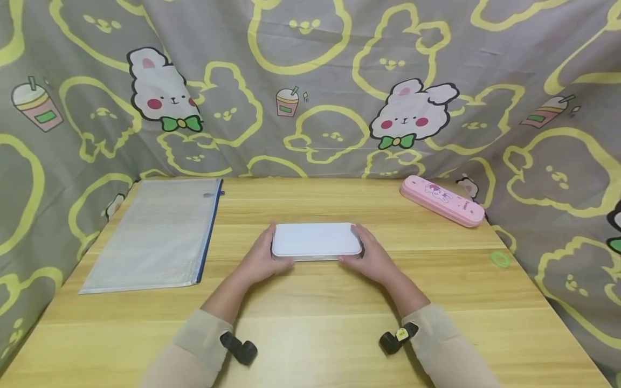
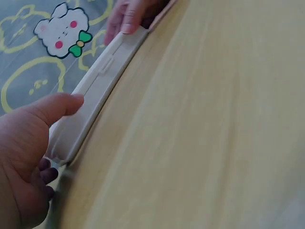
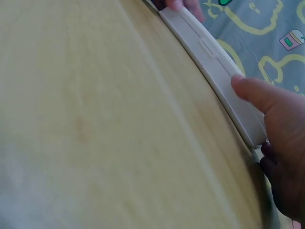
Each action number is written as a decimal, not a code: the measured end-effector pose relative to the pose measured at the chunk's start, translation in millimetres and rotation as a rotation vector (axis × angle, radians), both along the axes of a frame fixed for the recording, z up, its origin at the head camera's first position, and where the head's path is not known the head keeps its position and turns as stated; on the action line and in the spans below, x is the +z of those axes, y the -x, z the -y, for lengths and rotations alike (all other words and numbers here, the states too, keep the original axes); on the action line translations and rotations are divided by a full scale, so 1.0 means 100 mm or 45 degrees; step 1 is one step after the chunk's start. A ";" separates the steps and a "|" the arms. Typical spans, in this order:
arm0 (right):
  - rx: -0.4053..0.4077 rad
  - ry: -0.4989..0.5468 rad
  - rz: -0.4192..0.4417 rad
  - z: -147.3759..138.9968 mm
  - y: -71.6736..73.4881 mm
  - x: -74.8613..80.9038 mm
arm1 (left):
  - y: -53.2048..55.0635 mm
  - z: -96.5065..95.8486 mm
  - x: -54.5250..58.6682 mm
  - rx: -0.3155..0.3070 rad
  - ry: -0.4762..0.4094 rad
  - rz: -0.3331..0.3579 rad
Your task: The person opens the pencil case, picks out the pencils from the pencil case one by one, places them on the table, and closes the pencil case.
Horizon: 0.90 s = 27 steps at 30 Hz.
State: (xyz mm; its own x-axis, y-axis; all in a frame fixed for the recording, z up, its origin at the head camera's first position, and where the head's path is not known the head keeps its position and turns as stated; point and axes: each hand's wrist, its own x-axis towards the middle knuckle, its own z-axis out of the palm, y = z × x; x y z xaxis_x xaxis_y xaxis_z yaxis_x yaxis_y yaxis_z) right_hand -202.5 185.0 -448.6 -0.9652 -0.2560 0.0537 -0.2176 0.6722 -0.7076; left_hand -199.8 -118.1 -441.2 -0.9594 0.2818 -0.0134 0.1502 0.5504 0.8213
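A white rectangular box [image 1: 316, 238] with rounded corners lies flat at the middle of the wooden table, and a small latch shows on its near side in both wrist views. The left hand [image 1: 264, 257] grips its left end, thumb along the near side and fingers round the end. At the opposite end the right hand [image 1: 371, 256] holds it the same way. In the left wrist view the left thumb [image 2: 66, 106] presses the box's near side [image 2: 95, 88]. The right thumb [image 3: 252, 90] does likewise in the right wrist view.
A mesh zip pouch [image 1: 155, 231] with a blue edge lies on the left of the table [image 1: 310, 328]. A pink pencil case [image 1: 441, 201] sits at the back right, and a green ring [image 1: 499, 259] near the right edge. Patterned cloth [image 1: 315, 59] hangs behind and beside the table.
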 end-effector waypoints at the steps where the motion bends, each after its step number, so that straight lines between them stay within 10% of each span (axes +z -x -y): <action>1: -0.010 0.010 0.001 0.00 0.00 -0.01 | 0.00 0.00 -0.02 0.013 0.007 -0.003; 27: -0.079 0.036 0.014 -0.04 0.05 -0.04 | 0.01 0.03 -0.05 0.077 0.113 0.001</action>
State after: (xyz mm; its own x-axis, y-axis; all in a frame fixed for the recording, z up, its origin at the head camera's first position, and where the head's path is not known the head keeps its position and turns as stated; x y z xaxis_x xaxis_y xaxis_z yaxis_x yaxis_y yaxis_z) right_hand -207.5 188.9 -452.2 -0.9797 -0.1943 0.0496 -0.1685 0.6639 -0.7286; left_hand -200.7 -121.0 -446.1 -0.9746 0.2209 -0.0367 0.1136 0.6291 0.7690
